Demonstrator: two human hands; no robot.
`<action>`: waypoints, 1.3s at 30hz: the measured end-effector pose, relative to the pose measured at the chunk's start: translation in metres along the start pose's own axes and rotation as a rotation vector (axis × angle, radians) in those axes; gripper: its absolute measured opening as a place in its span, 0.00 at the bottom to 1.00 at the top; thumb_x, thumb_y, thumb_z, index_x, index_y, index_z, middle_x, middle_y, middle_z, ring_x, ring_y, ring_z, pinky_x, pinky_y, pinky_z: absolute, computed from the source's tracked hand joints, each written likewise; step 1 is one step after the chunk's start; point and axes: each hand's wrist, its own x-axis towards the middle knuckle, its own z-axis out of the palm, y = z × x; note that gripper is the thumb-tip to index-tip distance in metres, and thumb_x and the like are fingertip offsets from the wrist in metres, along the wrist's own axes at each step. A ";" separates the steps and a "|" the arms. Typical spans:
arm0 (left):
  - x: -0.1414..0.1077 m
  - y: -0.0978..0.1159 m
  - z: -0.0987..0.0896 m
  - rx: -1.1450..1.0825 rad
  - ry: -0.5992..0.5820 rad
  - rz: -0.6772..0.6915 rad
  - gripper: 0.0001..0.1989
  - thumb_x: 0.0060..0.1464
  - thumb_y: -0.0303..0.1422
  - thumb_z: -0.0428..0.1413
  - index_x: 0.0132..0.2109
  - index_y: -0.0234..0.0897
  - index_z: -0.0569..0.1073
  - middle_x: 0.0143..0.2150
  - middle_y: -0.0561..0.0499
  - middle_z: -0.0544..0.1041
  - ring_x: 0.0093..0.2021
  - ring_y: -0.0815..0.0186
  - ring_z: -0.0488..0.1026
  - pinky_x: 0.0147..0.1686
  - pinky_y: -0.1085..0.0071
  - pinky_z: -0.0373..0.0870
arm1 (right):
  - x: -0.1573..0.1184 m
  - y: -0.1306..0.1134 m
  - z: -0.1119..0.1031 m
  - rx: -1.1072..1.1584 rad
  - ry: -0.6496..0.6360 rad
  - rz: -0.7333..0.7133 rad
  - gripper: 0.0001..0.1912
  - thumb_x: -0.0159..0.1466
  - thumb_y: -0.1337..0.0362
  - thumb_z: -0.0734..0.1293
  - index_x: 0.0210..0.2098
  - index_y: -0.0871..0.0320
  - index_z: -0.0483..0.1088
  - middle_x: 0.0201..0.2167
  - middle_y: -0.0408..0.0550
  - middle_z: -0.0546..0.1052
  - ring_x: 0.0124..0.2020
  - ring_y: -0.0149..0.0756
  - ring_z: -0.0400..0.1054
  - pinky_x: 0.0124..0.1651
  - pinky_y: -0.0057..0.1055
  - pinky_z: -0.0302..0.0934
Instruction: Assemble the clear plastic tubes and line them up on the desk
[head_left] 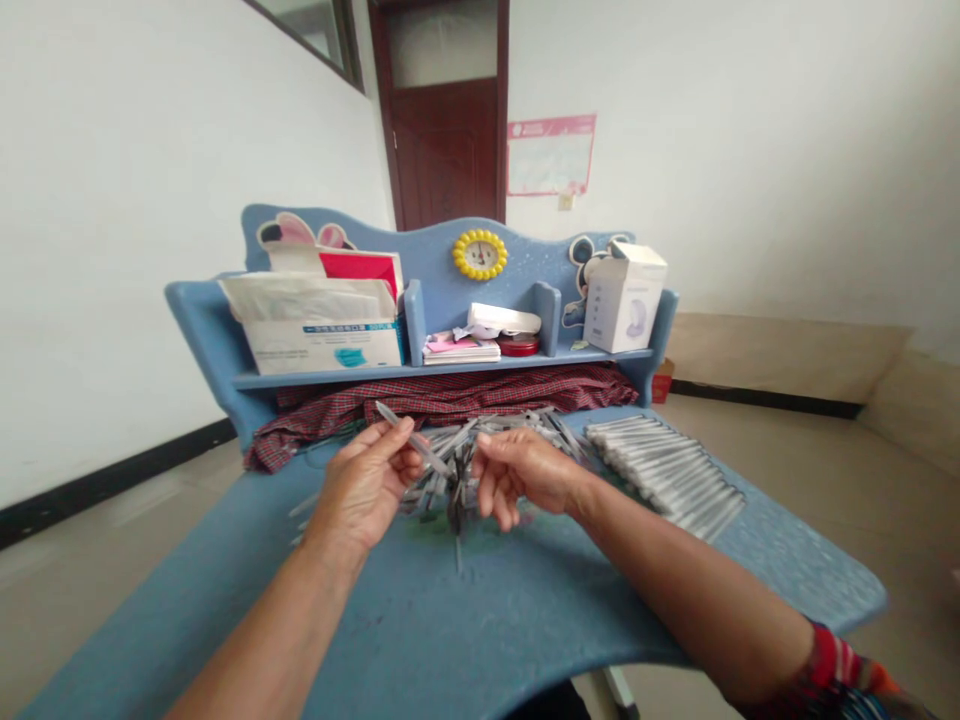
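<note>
On the blue tabletop surface (465, 630), 1 slim, translucent grey plastic tube (412, 437) is pinched between the thumb and index finger of the left hand (367, 480). The right hand (525, 475) is held with curled fingers, thumb and index close together; whether anything is gripped there cannot be told. Behind and between the hands, similar tubes are heaped in a loose pile (469, 435); to the right, more are laid side by side in a neat row (652, 455).

On the blue shelf (415, 320), 3 compartments are formed by 2 dividers. The left is filled by a white cardboard box (300, 343) printed with a teal strip of characters and a teal face mask; its top is covered by crumpled whitish film (307, 298). In the middle, stacked papers (461, 352) and a round red tin (519, 345) are kept. In the right, a white carton (626, 300) is marked with a grey rounded device; its lettering is too small to be read.
</note>
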 end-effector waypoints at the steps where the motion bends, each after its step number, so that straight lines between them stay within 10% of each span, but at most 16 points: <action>1: 0.001 0.001 -0.001 0.001 0.011 0.005 0.03 0.44 0.25 0.57 0.29 0.31 0.69 0.21 0.53 0.72 0.17 0.76 0.65 0.17 0.82 0.64 | -0.003 -0.005 -0.010 -0.064 0.087 -0.043 0.19 0.58 0.49 0.59 0.28 0.61 0.63 0.16 0.45 0.74 0.12 0.31 0.66 0.11 0.21 0.55; 6: 0.002 0.002 -0.003 0.036 0.025 -0.048 0.06 0.46 0.31 0.56 0.31 0.32 0.71 0.19 0.54 0.70 0.14 0.76 0.61 0.13 0.81 0.59 | -0.015 -0.017 -0.061 -0.591 0.539 -0.019 0.12 0.57 0.58 0.61 0.25 0.60 0.61 0.13 0.41 0.70 0.09 0.28 0.61 0.09 0.19 0.50; 11: 0.000 0.001 -0.002 0.092 -0.080 -0.095 0.09 0.45 0.35 0.57 0.29 0.32 0.70 0.17 0.56 0.67 0.13 0.76 0.59 0.12 0.81 0.56 | -0.024 -0.017 -0.081 -1.250 0.503 0.328 0.10 0.58 0.63 0.58 0.28 0.60 0.68 0.19 0.45 0.74 0.15 0.28 0.67 0.17 0.20 0.57; 18: -0.006 -0.003 0.001 0.218 -0.208 -0.118 0.09 0.45 0.35 0.56 0.28 0.32 0.70 0.17 0.54 0.68 0.15 0.76 0.62 0.15 0.82 0.59 | -0.024 -0.021 -0.082 -1.523 0.537 0.538 0.08 0.49 0.67 0.64 0.28 0.61 0.73 0.21 0.52 0.76 0.27 0.39 0.72 0.32 0.28 0.63; 29: -0.015 -0.009 0.004 0.445 -0.418 -0.212 0.11 0.49 0.38 0.53 0.32 0.33 0.68 0.23 0.50 0.74 0.19 0.72 0.68 0.20 0.77 0.63 | -0.022 -0.013 -0.080 -1.529 0.484 0.622 0.10 0.47 0.71 0.63 0.28 0.64 0.73 0.20 0.56 0.76 0.28 0.42 0.73 0.32 0.31 0.64; 39: -0.017 -0.016 0.008 0.917 -0.511 -0.014 0.15 0.49 0.40 0.51 0.23 0.32 0.70 0.18 0.55 0.68 0.17 0.75 0.61 0.19 0.78 0.55 | -0.024 -0.019 -0.058 -1.031 0.301 0.107 0.02 0.50 0.69 0.62 0.24 0.59 0.62 0.15 0.38 0.69 0.17 0.29 0.68 0.18 0.19 0.58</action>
